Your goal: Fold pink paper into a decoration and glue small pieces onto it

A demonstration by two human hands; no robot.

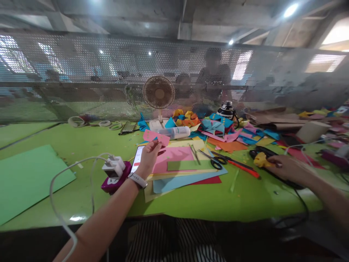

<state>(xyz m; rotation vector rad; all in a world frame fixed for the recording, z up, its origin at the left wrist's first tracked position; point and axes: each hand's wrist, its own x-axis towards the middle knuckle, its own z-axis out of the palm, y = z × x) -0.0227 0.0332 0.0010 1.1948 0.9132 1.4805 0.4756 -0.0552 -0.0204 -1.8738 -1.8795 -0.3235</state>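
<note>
My left hand [148,157] is raised above a stack of coloured paper sheets [180,171] and pinches a small pink paper piece [156,137] between thumb and fingers. A white watch band circles that wrist. My right hand [286,168] rests on the green table [240,198] at the right, its fingers closed around the black handle of a yellow-tipped glue gun [261,159]. A phone [137,157] lies partly hidden behind my left hand.
Black-handled scissors [215,162] and an orange-handled tool [242,168] lie by the paper stack. A white bottle [176,132], a small fan [159,94] and folded paper shapes [215,127] sit behind. A large green sheet [27,178] lies left; chargers [113,167] on a purple block.
</note>
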